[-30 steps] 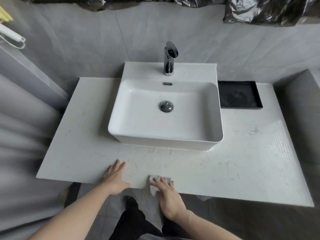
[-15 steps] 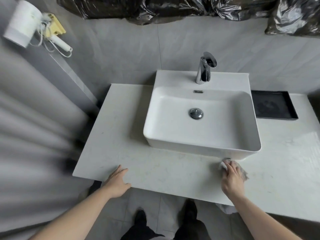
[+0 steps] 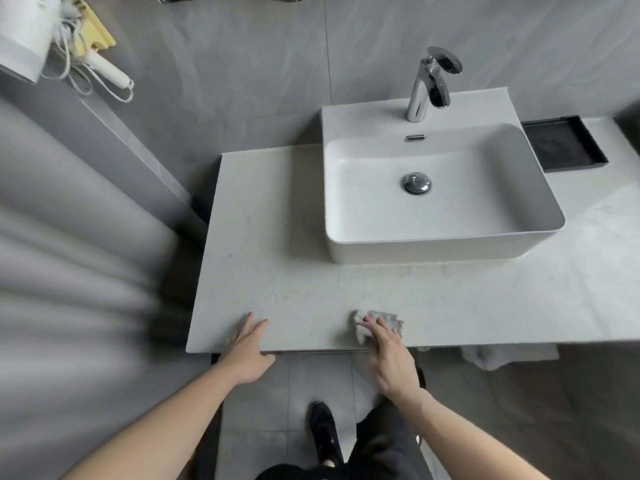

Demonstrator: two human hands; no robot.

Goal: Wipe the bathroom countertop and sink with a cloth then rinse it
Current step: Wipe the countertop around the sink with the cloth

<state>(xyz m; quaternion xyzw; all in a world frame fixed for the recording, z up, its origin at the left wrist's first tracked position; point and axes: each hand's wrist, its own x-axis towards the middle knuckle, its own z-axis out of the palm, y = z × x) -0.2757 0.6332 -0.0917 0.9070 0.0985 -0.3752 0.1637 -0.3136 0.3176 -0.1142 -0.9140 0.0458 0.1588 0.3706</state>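
Cloth, small and crumpled, lies pressed flat on the desk near its front edge, under the extended fingers of the right hand, which lie close together on top of it. To the left, well apart, the left hand rests palm down on the desk edge, fingers slightly spread, holding nothing. Beyond the fingers stands the white sink, with the chrome tap behind its basin and a black tray farther right.
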